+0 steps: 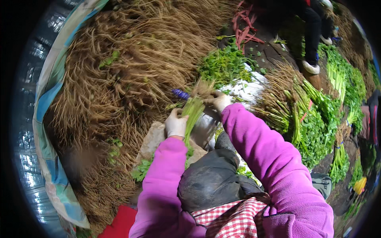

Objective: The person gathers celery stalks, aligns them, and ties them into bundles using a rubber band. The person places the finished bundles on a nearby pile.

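Note:
My left hand (pixel 176 122), in a pale glove, is closed around a bunch of green leafy stalks (pixel 193 111) that looks like celery. Brown roots top the bunch, and its leaves hang down by my knee. My right hand (pixel 218 101), also gloved, is at the root end, fingers bent against the roots; motion blur hides details there. A purple-blue coiled band or tie (pixel 180 94) lies just left of the roots, and I cannot tell what it is fixed to. Beneath my hands are a pale stone-like block (pixel 151 139) and a shiny grey surface (pixel 204 126).
A large heap of brown-rooted stalks (pixel 134 53) fills the left. Cut leaves (pixel 224 64) lie beside a white sheet (pixel 247 89). Rooted green bundles (pixel 315 131) are piled right. Red strips (pixel 245 26) lie at the top. Another person's leg (pixel 312 35) is at upper right.

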The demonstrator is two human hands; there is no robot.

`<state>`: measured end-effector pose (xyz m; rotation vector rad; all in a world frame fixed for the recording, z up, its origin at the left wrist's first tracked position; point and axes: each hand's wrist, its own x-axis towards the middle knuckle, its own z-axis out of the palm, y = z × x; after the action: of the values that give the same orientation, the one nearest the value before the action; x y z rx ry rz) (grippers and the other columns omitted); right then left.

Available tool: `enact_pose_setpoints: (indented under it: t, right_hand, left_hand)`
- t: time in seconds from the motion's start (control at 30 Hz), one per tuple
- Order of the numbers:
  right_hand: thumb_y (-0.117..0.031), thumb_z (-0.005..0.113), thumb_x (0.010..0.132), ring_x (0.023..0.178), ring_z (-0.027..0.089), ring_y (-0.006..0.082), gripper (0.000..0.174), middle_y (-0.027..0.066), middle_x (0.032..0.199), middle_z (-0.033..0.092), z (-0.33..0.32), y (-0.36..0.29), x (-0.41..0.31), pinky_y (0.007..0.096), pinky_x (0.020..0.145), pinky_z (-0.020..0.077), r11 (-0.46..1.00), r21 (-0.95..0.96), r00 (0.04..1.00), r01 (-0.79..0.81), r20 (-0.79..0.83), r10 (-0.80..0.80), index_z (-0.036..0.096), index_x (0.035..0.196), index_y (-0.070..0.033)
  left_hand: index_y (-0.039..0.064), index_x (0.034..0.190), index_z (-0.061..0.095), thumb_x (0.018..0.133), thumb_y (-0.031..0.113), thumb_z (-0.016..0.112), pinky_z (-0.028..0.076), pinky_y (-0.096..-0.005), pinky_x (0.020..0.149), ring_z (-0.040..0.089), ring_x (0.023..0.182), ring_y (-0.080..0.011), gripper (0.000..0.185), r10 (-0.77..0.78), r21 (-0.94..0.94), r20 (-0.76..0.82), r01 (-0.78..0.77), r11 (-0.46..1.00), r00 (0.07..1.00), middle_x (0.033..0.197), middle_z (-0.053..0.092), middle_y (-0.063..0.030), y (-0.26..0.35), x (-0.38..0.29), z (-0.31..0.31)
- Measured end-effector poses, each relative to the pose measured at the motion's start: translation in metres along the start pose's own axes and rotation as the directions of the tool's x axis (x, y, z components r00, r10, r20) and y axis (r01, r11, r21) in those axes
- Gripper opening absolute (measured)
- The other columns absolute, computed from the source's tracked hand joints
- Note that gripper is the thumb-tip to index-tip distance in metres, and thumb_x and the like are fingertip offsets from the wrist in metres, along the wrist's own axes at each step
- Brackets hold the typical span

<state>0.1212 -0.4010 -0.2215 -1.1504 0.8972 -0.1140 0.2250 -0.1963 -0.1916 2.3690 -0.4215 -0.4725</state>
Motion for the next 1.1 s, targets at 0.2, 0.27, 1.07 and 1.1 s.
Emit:
enact_pose_setpoints:
  t: [0.2,0.27,1.07,1.1]
  right_hand:
    - [-0.046,0.080,0.078,0.114,0.066,0.0334,0.070,0.0192,0.120,0.071,-0.012,-0.037,-0.044,0.0403,0.099,0.0506,0.823,-0.568,0.995,0.027,-0.063,-0.077,0.062,0.134,-0.010]
    - [-0.038,0.082,0.079,0.120,0.063,0.0335,0.071,0.0193,0.128,0.066,-0.042,-0.037,-0.066,0.0400,0.105,0.0476,0.890,-0.449,0.989,0.084,-0.071,-0.129,0.058,0.139,-0.008]
    - [-0.020,0.077,0.073,0.099,0.067,0.0406,0.052,0.0222,0.102,0.070,-0.308,0.017,-0.228,0.0464,0.087,0.0537,0.679,-0.725,0.978,0.114,-0.040,-0.207,0.063,0.121,-0.005]
    - [-0.024,0.080,0.072,0.101,0.067,0.0396,0.056,0.0217,0.104,0.071,-0.316,0.019,-0.227,0.0453,0.087,0.0537,0.637,-0.762,0.987,0.118,0.018,-0.162,0.065,0.123,-0.006]
  left_hand:
    - [-0.004,0.128,0.061,0.086,0.003,0.074,0.053,-0.0348,0.091,0.067,0.102,-0.0239,0.045,-0.062,-0.426,0.055,0.080,0.901,0.997,0.117,0.069,-0.0170,-0.027,0.012,0.005]
    - [-0.003,0.139,0.051,0.088,0.003,0.073,0.050,-0.0367,0.101,0.062,0.118,-0.0283,0.056,-0.025,-0.527,0.138,0.095,0.845,0.990,0.132,0.061,-0.0182,-0.029,0.008,-0.014]
    - [0.009,0.114,0.069,0.095,0.028,0.068,0.052,-0.0434,0.086,0.065,0.100,-0.0272,0.027,-0.076,-0.532,0.795,0.752,0.390,0.602,0.109,0.070,-0.0074,0.217,-0.197,0.302]
    - [0.007,0.112,0.068,0.095,0.022,0.066,0.051,-0.0458,0.093,0.064,0.104,-0.0296,0.023,-0.170,-0.477,0.830,0.834,0.277,0.531,0.110,0.070,-0.0105,0.203,-0.197,0.313]
